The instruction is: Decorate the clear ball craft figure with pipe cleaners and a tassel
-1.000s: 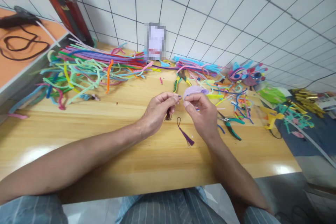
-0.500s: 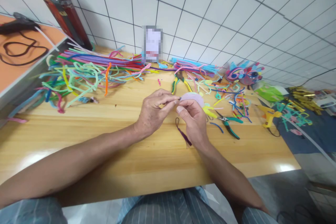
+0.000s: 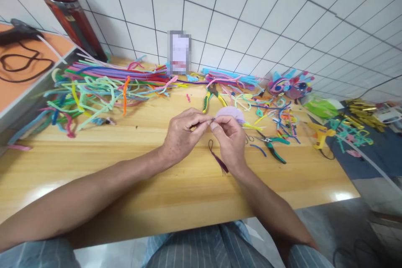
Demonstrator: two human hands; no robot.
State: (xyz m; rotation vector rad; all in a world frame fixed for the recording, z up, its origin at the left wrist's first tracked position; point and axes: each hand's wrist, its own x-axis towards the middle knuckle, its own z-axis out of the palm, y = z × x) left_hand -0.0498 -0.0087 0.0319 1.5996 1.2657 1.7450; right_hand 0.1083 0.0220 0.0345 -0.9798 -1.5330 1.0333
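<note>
I see a tiny dark piece point(image 3: 212, 120), too small to identify, pinched in the fingers of both the left hand point(image 3: 185, 136) and right hand point(image 3: 230, 140), over the bench point(image 3: 176, 201). Below lies a purple tassel point(image 3: 219, 161); beyond the right hand, a lilac disc point(image 3: 230, 113); to its right, pliers point(image 3: 276, 154).

I wear a short-sleeved garment of grey-blue cloth with thin, pale pinstripes. My loose, wide left sleeve point(image 3: 37, 253) shows near eight o'clock, its stripes running lengthwise; my matching right sleeve point(image 3: 307, 256) shows near five. At six o'clock, darker grey pinstriped cloth point(image 3: 188, 253) covers my middle, with a crease or seam right of centre and lighter blue striped cloth point(image 3: 153, 245) at its edges. My forearms point(image 3: 109, 194) are bare below the sleeves, narrowing towards the wrists, and my fingers point(image 3: 202, 128) are ungloved.
</note>
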